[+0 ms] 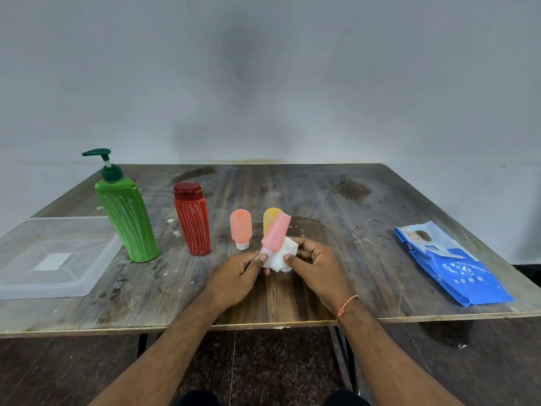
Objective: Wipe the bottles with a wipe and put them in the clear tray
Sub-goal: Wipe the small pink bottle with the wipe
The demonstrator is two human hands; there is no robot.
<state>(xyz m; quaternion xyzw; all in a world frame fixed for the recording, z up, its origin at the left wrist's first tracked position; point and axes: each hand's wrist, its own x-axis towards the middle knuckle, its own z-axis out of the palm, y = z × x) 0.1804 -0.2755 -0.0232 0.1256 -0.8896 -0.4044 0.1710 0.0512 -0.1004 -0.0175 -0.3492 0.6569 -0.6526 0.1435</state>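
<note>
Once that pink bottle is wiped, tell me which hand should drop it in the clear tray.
Left, probably. The left hand already grips the pink bottle at its cap, and the clear tray sits on that side. The right hand holds the wipe.

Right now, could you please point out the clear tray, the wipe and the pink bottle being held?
clear tray [96, 260]: head view, right rim.
wipe [281, 256]: head view, crumpled middle.
pink bottle [276, 232]: head view, body.

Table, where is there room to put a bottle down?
Bare table lies between the hands and the blue wipes pack, and along the far edge. The clear tray is empty too. Crowded: the bottle row from green bottle to yellow bottle.
</note>
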